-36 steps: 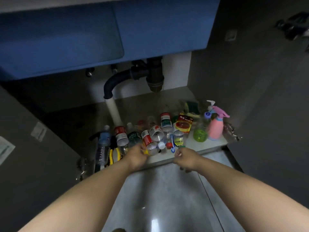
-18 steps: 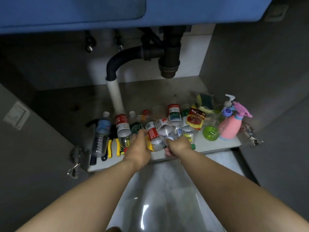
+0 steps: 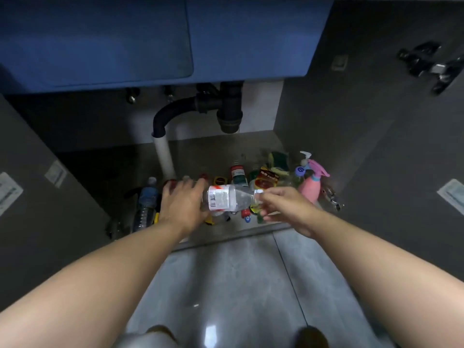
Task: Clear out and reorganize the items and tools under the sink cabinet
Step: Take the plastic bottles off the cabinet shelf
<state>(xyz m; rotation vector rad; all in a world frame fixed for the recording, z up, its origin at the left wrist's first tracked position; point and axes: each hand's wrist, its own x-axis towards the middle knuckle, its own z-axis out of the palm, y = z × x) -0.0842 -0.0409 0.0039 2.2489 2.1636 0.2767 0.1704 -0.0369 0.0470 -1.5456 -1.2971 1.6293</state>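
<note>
- My left hand (image 3: pixel 184 205) covers the base of the clear bottle (image 3: pixel 227 198) and whatever lies behind it.
- I cannot read the bottle's label (image 3: pixel 219 197): too blurred.
- The door sticker (image 3: pixel 7 192) is cut off at the left edge.

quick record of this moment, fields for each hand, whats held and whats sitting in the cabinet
left hand: holds the base end of the clear bottle
right hand: pinches the bottle's neck end
clear bottle: on its side, lifted above the clutter
on cabinet floor: pink spray bottle at right, blue-label bottle lying at left, more bottles between
overhead: black drain pipe
</note>
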